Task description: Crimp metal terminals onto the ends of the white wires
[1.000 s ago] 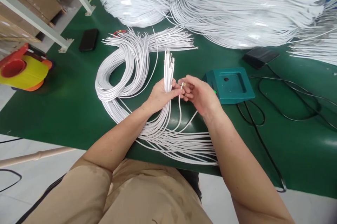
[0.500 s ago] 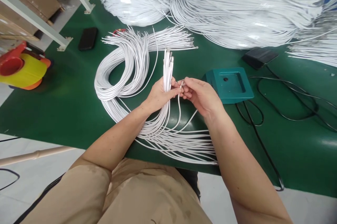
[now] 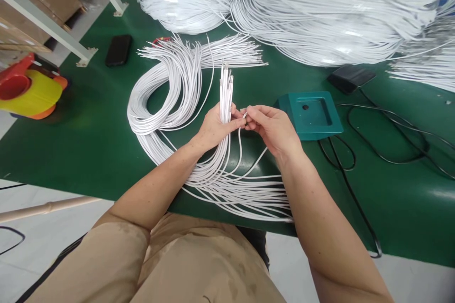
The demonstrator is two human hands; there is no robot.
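My left hand (image 3: 215, 128) is closed around an upright bunch of white cables (image 3: 226, 94), whose metal-tipped ends stick up above the thumb. Between its thumb and fingertips and those of my right hand (image 3: 272, 125), one single white cable (image 3: 240, 144) is pinched near its end. The fingers of both hands meet there and partly hide the tip. Below, loose white cables (image 3: 245, 194) fan out to the right under my right forearm. Left of the hands, the rest of the bundle lies as a thick curved coil (image 3: 142, 104) on the green table (image 3: 71, 151).
A teal device with a recessed top (image 3: 314, 113) stands right of my right hand, near black cords (image 3: 351, 189) and a black box (image 3: 350, 78). Heaps of white cable (image 3: 320, 13) fill the back. A black phone-like object (image 3: 118, 50) and yellow-red tape dispenser (image 3: 31, 87) are at left.
My right fingertips have closed in on the single cable's end, right beside the left fingertips, and now cover more of it. The bunch in my left hand stays nearly in place.
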